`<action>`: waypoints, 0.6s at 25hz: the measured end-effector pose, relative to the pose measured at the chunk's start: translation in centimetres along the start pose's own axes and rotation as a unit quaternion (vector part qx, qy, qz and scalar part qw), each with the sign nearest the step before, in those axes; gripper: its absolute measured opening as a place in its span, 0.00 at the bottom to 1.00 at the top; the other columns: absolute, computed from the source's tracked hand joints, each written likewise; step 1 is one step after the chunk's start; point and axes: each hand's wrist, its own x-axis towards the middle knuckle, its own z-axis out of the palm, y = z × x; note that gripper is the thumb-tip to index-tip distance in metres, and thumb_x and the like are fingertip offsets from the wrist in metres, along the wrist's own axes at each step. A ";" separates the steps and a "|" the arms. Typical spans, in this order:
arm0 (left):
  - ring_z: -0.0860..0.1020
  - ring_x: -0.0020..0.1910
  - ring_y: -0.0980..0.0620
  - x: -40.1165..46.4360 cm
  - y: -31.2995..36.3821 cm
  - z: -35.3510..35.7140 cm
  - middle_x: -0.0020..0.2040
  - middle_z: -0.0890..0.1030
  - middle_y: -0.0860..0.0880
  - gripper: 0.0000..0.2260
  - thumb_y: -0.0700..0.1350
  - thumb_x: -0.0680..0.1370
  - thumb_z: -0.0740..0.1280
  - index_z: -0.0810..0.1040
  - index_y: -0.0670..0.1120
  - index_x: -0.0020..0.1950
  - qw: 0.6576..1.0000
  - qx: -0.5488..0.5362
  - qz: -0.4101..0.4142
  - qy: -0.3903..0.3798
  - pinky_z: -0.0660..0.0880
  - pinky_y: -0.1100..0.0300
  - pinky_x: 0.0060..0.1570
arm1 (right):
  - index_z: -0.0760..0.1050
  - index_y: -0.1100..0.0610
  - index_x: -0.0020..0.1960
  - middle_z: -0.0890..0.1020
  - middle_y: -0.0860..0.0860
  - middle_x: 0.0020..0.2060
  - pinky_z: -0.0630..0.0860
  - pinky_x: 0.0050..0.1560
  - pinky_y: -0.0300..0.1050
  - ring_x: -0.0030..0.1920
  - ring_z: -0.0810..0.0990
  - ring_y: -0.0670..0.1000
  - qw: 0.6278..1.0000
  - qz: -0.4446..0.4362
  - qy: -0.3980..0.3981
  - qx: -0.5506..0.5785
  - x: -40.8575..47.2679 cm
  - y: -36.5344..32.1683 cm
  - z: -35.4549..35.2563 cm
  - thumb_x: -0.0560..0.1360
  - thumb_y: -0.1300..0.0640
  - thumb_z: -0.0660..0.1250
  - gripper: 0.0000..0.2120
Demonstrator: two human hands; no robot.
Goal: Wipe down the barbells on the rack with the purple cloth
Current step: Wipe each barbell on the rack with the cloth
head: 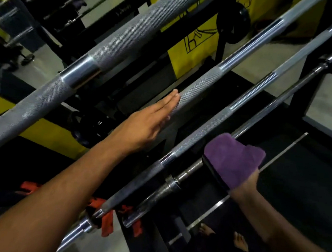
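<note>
Several steel barbells run diagonally from lower left to upper right. The nearest, thick knurled bar point(116, 41) crosses the upper left. My left hand point(149, 120) lies flat with straight fingers, fingertips touching the knurled part of the second bar point(203, 81). A third bar point(210, 127) runs just below it. My right hand point(249, 181) holds the purple cloth point(231, 160) wrapped over the lowest bar point(177, 180), near its sleeve collar. The cloth covers my right fingers.
Yellow wall panels point(194, 49) and a black weight plate point(233, 22) stand behind the bars. Red straps point(107, 218) hang at the bars' lower ends. Bare feet point(239, 241) show on the dark floor below, and black rack frames point(309, 90) stand on the right.
</note>
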 end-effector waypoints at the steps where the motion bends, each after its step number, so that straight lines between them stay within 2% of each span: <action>1: 0.57 0.78 0.61 0.0 0.0 0.0 0.82 0.50 0.57 0.26 0.52 0.84 0.49 0.53 0.51 0.82 1.000 0.000 0.002 -0.003 0.68 0.56 0.72 | 0.77 0.59 0.54 0.84 0.54 0.44 0.81 0.37 0.41 0.41 0.84 0.49 0.997 0.009 -0.005 0.075 1.1 -1.2 1.9 0.85 0.59 0.57 0.10; 3: 0.56 0.79 0.61 0.1 0.0 -0.2 0.82 0.50 0.57 0.27 0.53 0.83 0.48 0.52 0.50 0.82 1.000 0.000 0.001 -0.007 0.67 0.59 0.72 | 0.77 0.54 0.50 0.82 0.51 0.40 0.79 0.44 0.44 0.44 0.81 0.52 0.973 0.035 -0.024 0.228 4.5 -4.4 7.0 0.84 0.48 0.55 0.15; 5: 0.56 0.78 0.61 0.0 0.1 -0.1 0.82 0.50 0.56 0.28 0.53 0.82 0.47 0.52 0.49 0.82 1.000 0.000 -0.001 -0.005 0.66 0.62 0.71 | 0.78 0.52 0.50 0.82 0.51 0.41 0.79 0.45 0.46 0.45 0.81 0.54 0.956 0.030 0.005 0.291 8.1 -5.6 10.9 0.79 0.38 0.59 0.19; 7: 0.57 0.78 0.61 0.1 0.2 -0.1 0.82 0.50 0.55 0.28 0.53 0.82 0.47 0.53 0.49 0.82 1.000 -0.004 -0.003 -0.004 0.65 0.64 0.71 | 0.80 0.53 0.57 0.85 0.51 0.45 0.81 0.43 0.46 0.45 0.84 0.52 0.968 0.040 0.054 0.241 8.9 -4.8 12.3 0.77 0.32 0.61 0.25; 9: 0.56 0.78 0.61 0.0 0.0 -0.1 0.82 0.51 0.53 0.27 0.51 0.83 0.49 0.53 0.47 0.82 1.000 -0.001 0.001 0.003 0.63 0.68 0.71 | 0.78 0.53 0.63 0.85 0.50 0.51 0.82 0.45 0.47 0.46 0.84 0.51 0.975 0.058 0.074 0.202 6.4 -2.9 13.4 0.77 0.32 0.61 0.28; 11: 0.56 0.79 0.60 0.1 0.0 -0.1 0.82 0.52 0.50 0.25 0.47 0.84 0.52 0.54 0.44 0.82 1.000 -0.002 0.012 0.004 0.60 0.71 0.72 | 0.78 0.56 0.63 0.85 0.51 0.51 0.82 0.45 0.45 0.46 0.84 0.51 0.973 0.082 0.108 0.186 3.6 0.8 14.6 0.77 0.33 0.63 0.29; 13: 0.55 0.78 0.60 0.1 0.0 -0.1 0.82 0.53 0.48 0.25 0.42 0.85 0.56 0.55 0.43 0.82 1.000 -0.004 0.012 0.002 0.58 0.72 0.72 | 0.79 0.56 0.61 0.86 0.52 0.51 0.82 0.52 0.48 0.48 0.85 0.53 0.976 0.113 0.120 0.143 -0.3 4.2 15.9 0.72 0.28 0.65 0.34; 15: 0.55 0.78 0.59 0.2 0.1 0.0 0.82 0.53 0.47 0.25 0.41 0.84 0.56 0.55 0.43 0.81 1.000 -0.007 0.009 0.001 0.56 0.74 0.71 | 0.79 0.54 0.61 0.86 0.52 0.51 0.82 0.56 0.52 0.49 0.86 0.54 0.980 0.108 0.128 0.112 -2.5 6.2 16.8 0.68 0.25 0.64 0.37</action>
